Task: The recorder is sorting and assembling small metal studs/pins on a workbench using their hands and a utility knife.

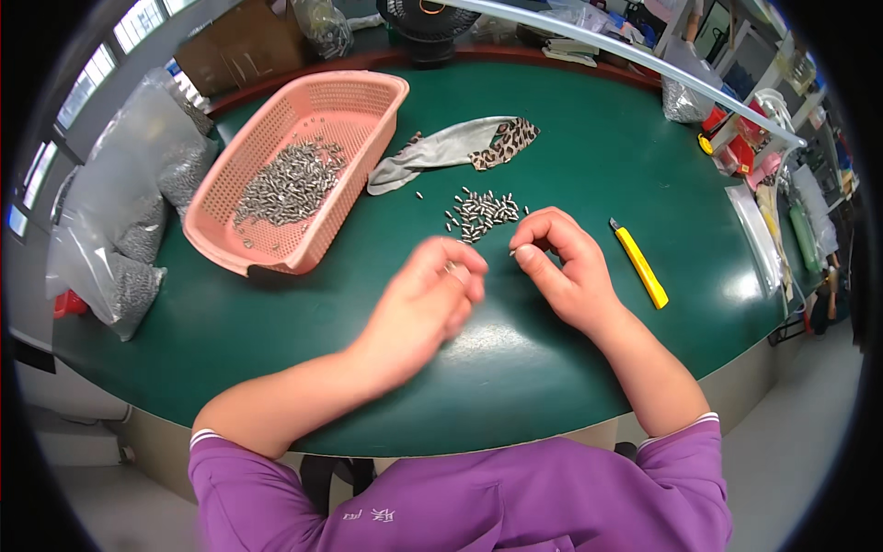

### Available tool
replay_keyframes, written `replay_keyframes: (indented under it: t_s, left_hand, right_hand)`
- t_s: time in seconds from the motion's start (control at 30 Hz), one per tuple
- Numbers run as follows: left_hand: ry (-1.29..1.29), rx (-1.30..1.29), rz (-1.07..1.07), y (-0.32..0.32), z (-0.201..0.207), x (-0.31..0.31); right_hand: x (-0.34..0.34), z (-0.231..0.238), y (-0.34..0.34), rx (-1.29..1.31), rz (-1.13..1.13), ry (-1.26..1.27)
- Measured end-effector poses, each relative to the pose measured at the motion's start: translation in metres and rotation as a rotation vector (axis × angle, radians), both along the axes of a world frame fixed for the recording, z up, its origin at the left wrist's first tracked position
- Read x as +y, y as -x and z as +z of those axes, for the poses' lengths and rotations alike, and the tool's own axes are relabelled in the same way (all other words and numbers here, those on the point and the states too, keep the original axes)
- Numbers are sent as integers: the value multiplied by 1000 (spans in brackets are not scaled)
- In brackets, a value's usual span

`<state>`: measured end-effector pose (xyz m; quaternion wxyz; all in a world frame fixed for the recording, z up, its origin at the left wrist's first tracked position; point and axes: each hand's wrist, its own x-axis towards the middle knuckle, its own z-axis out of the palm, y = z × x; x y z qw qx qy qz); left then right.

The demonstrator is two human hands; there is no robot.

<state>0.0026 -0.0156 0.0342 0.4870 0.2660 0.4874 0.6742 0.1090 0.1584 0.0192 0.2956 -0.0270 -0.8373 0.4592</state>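
Note:
On the green table, a loose pile of small bullet-shaped metal pieces (483, 213) lies just beyond my hands. My left hand (423, 296) hovers nearer to me than the pile, slightly blurred, its fingers curled in. Something small glints between those fingers, too unclear to name. To its right, my right hand (572, 272) pinches a small metal piece between thumb and forefinger, with only its tip showing. A pink plastic basket (324, 241) at the left holds many more of these pieces, heaped on its perforated bottom.
A yellow utility knife (641, 267) lies right of my right hand, blade exposed. Behind the pile is a grey cloth with leopard print (441, 155). Clear bags of metal pieces (129, 212) line the left edge. A black fan (429, 26) stands at the back; a cluttered shelf (736, 69) is at right.

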Motion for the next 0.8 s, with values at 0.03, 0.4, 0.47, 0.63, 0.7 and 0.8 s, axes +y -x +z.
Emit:
replay_keyframes:
  t_s: [0.03,0.4,0.47,0.63,0.7,0.8]
  left_hand:
    - [-74,172,76,13,9,-1]
    - [80,1792,625,88,29,-10]
    - [-84,1569,378,52,31,-2]
    - [71,433,-121,9,4,-6]
    - [68,256,-173,13,2,-6]
    - [110,109,-191,17,2,-3]
  right_hand:
    - [2,-3,0,-15,-25,36]
    - [-3,-3,1,137,67,-172]
    - [-3,3,-3,181,107,-158]
    - [-13,1,-8,205,256,-68]
    - [-14,0,-8,164,263,-23]
    - [-12,-2,-5,155,241,2]
